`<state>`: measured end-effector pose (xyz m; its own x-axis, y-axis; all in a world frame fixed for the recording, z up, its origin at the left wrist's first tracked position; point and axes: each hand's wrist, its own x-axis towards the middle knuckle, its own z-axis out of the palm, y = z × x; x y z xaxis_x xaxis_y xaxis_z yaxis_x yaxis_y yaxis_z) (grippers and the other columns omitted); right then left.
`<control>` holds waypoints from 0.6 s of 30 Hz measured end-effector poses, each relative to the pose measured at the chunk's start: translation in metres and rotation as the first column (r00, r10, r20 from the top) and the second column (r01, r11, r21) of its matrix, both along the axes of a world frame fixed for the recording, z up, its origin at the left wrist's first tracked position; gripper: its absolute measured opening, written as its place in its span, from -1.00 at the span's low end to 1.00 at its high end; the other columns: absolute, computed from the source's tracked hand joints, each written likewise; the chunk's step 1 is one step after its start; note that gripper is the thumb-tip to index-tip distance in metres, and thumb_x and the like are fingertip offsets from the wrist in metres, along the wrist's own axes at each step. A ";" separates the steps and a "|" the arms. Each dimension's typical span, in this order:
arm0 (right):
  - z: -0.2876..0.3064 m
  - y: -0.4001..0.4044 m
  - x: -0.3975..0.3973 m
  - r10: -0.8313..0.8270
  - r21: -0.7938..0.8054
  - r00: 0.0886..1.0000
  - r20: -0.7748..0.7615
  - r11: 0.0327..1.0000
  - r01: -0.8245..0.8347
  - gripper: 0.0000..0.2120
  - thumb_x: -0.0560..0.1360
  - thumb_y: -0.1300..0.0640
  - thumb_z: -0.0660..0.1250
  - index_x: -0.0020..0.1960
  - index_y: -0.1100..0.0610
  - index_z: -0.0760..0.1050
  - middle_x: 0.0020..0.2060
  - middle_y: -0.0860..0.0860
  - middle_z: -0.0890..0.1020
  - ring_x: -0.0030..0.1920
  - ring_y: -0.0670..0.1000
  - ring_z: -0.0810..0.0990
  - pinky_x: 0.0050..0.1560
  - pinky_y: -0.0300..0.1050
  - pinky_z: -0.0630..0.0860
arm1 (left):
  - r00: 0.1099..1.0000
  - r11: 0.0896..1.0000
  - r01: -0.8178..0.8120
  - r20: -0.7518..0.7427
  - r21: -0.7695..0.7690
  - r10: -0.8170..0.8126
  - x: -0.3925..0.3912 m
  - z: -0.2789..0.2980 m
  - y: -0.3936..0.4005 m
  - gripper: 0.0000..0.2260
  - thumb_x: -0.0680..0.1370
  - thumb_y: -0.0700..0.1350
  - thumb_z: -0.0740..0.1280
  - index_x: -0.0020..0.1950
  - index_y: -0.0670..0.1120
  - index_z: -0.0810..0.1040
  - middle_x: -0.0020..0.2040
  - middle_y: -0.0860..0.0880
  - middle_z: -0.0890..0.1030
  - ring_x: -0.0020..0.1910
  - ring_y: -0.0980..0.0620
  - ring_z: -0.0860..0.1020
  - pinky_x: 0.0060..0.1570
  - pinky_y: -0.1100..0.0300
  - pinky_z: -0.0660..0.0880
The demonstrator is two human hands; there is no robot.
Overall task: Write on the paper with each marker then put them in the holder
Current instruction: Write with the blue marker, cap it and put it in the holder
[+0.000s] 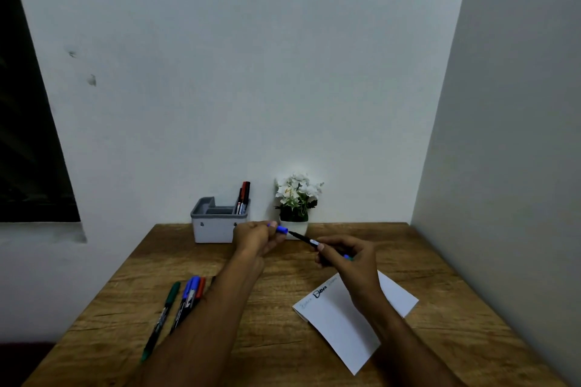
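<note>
Fingers of the left hand pinched the blue cap, the right hand gripped the marker; a misaligned push risked inking skin

left hand: raised, fingers curled in a pinching grip | right hand: raised, fingers curled, gripping

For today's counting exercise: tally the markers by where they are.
Slim markers lying on the wooden table, green, blue, red: 3
Markers standing in the grey holder, red-capped: 2
Blue-capped marker in hand: 1
Total: 6
</note>
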<state>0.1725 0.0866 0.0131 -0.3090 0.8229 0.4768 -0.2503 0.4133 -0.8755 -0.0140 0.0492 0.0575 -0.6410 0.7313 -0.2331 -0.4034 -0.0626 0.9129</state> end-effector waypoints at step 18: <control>-0.010 0.007 -0.016 -0.001 0.017 1.000 0.009 1.000 0.001 -0.91 0.54 0.42 0.41 -0.02 0.34 0.69 -0.23 0.21 0.75 -0.27 0.08 0.71 -0.20 -0.11 0.66 | 0.995 1.000 0.008 -0.104 0.026 -0.005 0.022 -0.008 0.006 -0.93 0.48 -0.45 0.38 -0.07 -0.33 0.58 -0.21 -0.23 0.62 -0.38 -0.04 0.63 -0.25 0.09 0.66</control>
<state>0.1568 0.0941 0.0034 -0.3123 0.8149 0.4883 -0.2424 0.4287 -0.8703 0.0084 0.0555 0.0498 -0.6558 0.7407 -0.1463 -0.3073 -0.0848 0.9478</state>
